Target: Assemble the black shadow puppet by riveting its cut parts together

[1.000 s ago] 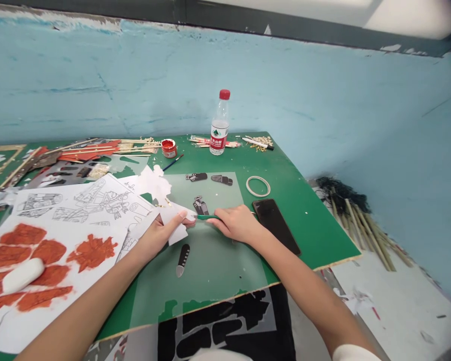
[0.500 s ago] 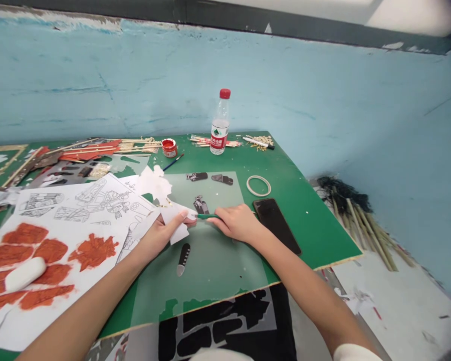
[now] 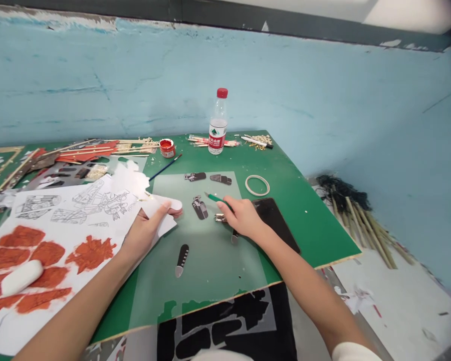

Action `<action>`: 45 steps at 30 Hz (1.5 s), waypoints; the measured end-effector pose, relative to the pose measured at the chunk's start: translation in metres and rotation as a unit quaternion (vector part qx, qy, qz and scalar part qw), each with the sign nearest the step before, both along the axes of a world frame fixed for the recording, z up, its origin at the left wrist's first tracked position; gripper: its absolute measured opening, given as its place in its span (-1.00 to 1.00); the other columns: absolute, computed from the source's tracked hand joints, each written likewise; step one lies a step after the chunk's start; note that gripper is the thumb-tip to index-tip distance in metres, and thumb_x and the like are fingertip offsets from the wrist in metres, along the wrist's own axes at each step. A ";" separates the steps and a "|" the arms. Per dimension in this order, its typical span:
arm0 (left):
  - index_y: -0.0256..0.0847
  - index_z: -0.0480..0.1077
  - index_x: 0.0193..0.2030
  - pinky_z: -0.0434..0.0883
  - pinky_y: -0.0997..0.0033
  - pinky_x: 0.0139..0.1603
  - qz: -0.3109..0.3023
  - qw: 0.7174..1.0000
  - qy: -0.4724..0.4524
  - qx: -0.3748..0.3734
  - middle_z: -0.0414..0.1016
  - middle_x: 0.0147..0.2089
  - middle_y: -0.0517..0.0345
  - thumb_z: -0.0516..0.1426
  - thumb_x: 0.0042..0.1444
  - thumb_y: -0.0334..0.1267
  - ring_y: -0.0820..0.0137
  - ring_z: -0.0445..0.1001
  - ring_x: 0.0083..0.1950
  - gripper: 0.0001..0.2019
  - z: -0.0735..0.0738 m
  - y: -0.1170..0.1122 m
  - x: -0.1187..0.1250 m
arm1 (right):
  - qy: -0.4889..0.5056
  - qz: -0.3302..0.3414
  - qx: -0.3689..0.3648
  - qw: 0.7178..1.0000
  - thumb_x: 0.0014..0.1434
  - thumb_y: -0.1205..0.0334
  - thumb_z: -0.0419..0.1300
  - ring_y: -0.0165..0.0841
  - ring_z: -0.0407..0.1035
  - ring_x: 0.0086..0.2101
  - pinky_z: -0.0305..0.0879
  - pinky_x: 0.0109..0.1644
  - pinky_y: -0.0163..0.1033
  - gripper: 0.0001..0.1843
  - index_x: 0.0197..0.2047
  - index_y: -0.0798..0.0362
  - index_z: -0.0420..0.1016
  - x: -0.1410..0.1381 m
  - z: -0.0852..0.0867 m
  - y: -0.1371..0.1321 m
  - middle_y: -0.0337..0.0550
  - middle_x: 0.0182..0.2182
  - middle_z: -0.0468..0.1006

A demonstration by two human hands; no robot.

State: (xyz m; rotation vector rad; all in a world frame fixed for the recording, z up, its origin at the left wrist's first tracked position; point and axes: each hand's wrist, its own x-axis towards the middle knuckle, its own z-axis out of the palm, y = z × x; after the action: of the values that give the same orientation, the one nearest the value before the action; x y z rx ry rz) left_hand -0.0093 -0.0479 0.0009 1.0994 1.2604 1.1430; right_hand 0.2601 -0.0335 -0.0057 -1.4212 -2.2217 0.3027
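My left hand (image 3: 150, 223) is closed around a white paper piece (image 3: 129, 183) with an irregular cut edge. In my right hand (image 3: 242, 216) is a green craft knife (image 3: 218, 198), its thin tip pointing up and left, apart from the paper. Between the hands a black cut-out (image 3: 200, 207) with a pale pattern lies on a translucent sheet (image 3: 210, 255). A shiny metal item (image 3: 220, 217) shows partly beside my right fingers; its kind is unclear. Further black cut-outs are a boot-like shape (image 3: 182, 260) and two pieces farther back, one of them striped (image 3: 221, 179).
A phone (image 3: 274, 220) and a tape roll (image 3: 257, 185) lie to the right. A water bottle (image 3: 218, 128), a red paint jar (image 3: 167, 148) and a paintbrush (image 3: 165, 167) are farther back. Printed paper (image 3: 108, 281) with a white eraser-like block (image 3: 21, 277) covers the left.
My hands have moved apart: the left, with the paper, to the left; the right, with the knife, slightly right. The knife tip has left the paper and points upward now.
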 end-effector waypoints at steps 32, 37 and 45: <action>-0.20 0.53 0.21 0.59 0.30 -0.18 -0.007 0.994 -0.099 -0.054 0.71 0.00 -0.01 0.34 0.13 0.09 0.20 0.68 -0.17 -0.41 -0.010 -0.004 0.021 | 0.300 0.012 -0.302 0.905 0.23 -0.11 0.25 -0.47 0.04 -0.53 0.03 -0.42 -0.33 -0.63 -0.26 0.08 0.51 -0.018 0.014 -0.004 -0.41 -0.58 0.20; -0.24 0.55 0.10 0.59 0.45 -0.18 -0.036 0.978 -0.167 -0.120 0.69 0.00 -0.04 0.36 0.15 -0.08 0.28 0.67 -0.09 -0.57 -0.005 0.001 0.019 | 0.250 0.091 -0.313 0.912 0.26 -0.03 0.24 -0.47 0.02 -0.52 0.03 -0.42 -0.33 -0.70 -0.22 0.06 0.53 -0.017 0.014 -0.006 -0.41 -0.57 0.17; -0.17 0.36 -0.13 0.63 0.45 -0.14 -0.004 0.965 -0.239 -0.106 0.67 -0.06 0.15 0.49 -0.05 -0.29 0.42 0.66 -0.22 -0.56 -0.006 0.004 0.016 | 0.238 0.108 -0.333 0.906 0.20 -0.11 0.29 -0.48 0.01 -0.53 -0.03 -0.44 -0.32 -0.61 -0.24 0.09 0.59 -0.020 0.021 -0.008 -0.39 -0.59 0.17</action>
State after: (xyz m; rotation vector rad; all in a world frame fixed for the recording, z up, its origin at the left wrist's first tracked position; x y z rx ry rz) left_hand 0.0066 -0.0437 -0.0053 0.6185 0.9672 1.1503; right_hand 0.2406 -0.0420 0.0154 -1.2048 -1.9217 1.4346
